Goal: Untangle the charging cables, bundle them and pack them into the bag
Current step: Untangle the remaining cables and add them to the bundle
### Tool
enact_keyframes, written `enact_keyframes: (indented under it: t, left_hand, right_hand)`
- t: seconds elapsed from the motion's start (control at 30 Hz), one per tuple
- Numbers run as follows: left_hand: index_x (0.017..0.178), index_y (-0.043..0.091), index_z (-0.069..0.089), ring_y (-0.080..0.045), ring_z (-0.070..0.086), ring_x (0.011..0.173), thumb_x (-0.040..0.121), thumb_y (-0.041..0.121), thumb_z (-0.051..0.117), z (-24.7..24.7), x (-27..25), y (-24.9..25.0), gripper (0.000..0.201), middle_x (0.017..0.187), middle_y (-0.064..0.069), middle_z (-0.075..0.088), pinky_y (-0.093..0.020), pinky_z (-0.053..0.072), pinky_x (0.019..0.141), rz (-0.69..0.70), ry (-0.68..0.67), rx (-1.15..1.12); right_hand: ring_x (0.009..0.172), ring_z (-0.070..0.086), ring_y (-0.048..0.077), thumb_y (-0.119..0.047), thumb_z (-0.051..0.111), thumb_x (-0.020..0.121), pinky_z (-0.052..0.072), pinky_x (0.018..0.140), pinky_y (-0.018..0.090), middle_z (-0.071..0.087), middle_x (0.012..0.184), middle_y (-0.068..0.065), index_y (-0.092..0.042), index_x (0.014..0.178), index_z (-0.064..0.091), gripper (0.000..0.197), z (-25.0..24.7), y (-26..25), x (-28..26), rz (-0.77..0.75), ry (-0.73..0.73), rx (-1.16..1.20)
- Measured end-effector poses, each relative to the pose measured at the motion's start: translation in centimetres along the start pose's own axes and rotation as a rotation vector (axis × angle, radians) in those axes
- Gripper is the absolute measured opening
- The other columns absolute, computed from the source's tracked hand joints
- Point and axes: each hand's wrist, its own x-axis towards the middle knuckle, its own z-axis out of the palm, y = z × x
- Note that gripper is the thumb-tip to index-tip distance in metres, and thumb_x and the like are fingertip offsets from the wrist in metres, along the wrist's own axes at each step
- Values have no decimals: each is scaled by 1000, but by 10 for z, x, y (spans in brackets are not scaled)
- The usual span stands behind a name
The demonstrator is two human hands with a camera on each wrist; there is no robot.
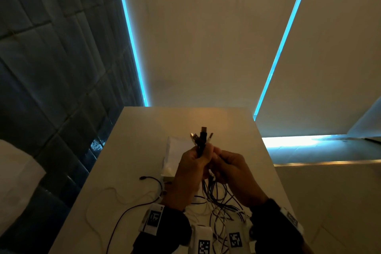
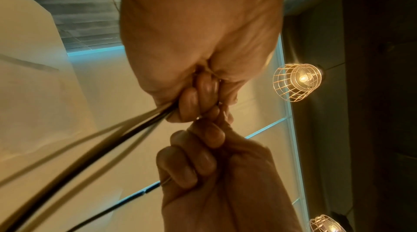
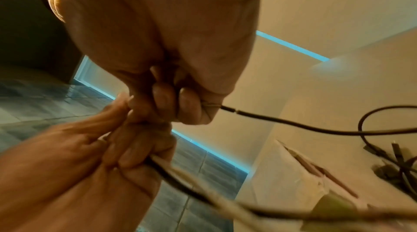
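Note:
Both hands are raised above the pale table (image 1: 140,140). My left hand (image 1: 191,167) grips a bunch of black and white charging cables (image 1: 203,140), whose plug ends stick up out of the fist. In the left wrist view its fingers (image 2: 198,96) curl round those cables (image 2: 101,139). My right hand (image 1: 233,169) touches the left one and pinches one thin black cable (image 3: 282,121) in its curled fingers (image 3: 178,102). The strands hang down to a tangle (image 1: 220,202) on the table. A white bag (image 1: 175,150) lies flat behind the hands.
A loose black cable (image 1: 152,180) and a thin white one (image 1: 107,192) trail over the table's left half. The table's left edge borders a dark padded wall (image 1: 51,68). A ledge (image 1: 329,163) runs along the right. Wire-cage lamps (image 2: 297,82) hang overhead.

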Motion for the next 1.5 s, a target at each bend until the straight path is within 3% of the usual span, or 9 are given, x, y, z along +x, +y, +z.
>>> enact_keyframes:
  t: [0.13,0.23,0.37,0.43,0.57,0.9,1.07,1.3,1.5]
  left_hand:
    - [75,20,68,-26,44,58,90,46,51,-6,1,-2,34,61,-7,50,-40,38,57,10,90,3]
    - [71,14,58,-22,33,55,88,45,47,-10,4,-2,37,55,-2,38,-33,31,53,51,152,-71]
    - [71,13,50,-18,58,72,99,33,37,-18,8,3,37,66,1,58,-32,47,66,115,215,-107]
    - [71,11,47,-18,56,60,100,33,35,-19,7,7,38,58,-1,52,-35,49,66,114,177,-221]
    - [69,12,42,-8,23,42,98,35,33,-23,8,11,39,48,6,29,-28,21,47,160,167,-265]
    - [72,10,46,-8,22,42,100,28,33,-28,7,11,36,51,4,28,-23,20,42,133,111,-275]
    - [69,11,46,-6,21,39,100,32,33,-31,8,12,40,47,6,29,-22,18,40,112,117,-293]
    - [67,12,40,-9,20,39,96,42,36,-27,6,9,42,48,2,29,-24,15,42,54,142,-175]
    - [78,9,45,-19,60,51,100,43,32,-25,5,3,42,66,-8,68,-25,43,44,-42,172,59]
  right_hand:
    - [49,35,12,-32,50,91,30,48,24,44,64,15,-3,90,67,34,6,2,0,6,-67,6]
    - [48,40,13,-24,47,98,35,50,24,47,59,12,-2,75,59,34,1,10,1,15,-112,-107]
    - [50,41,9,-21,47,100,36,51,20,48,57,-1,-6,70,58,35,-9,31,2,49,-140,-230]
    - [52,41,6,-22,49,99,35,53,19,48,58,-4,-22,65,60,36,-13,46,3,65,-141,-274]
    - [57,45,5,-19,52,98,39,61,24,52,61,-3,-31,61,61,39,-20,72,6,50,-123,-442]
    - [53,44,4,-16,49,98,39,60,29,49,56,-6,-31,61,54,40,-23,104,11,55,-69,-583]
    - [52,50,-1,-12,49,98,37,58,16,50,54,-8,-23,62,54,39,-26,114,7,110,-33,-611]
    - [49,47,2,-17,50,97,37,55,18,52,56,-6,-21,61,58,37,-23,105,11,155,95,-603]
    - [47,37,9,-13,48,98,31,45,21,44,51,-8,-7,71,58,29,-5,27,16,-66,135,-260]
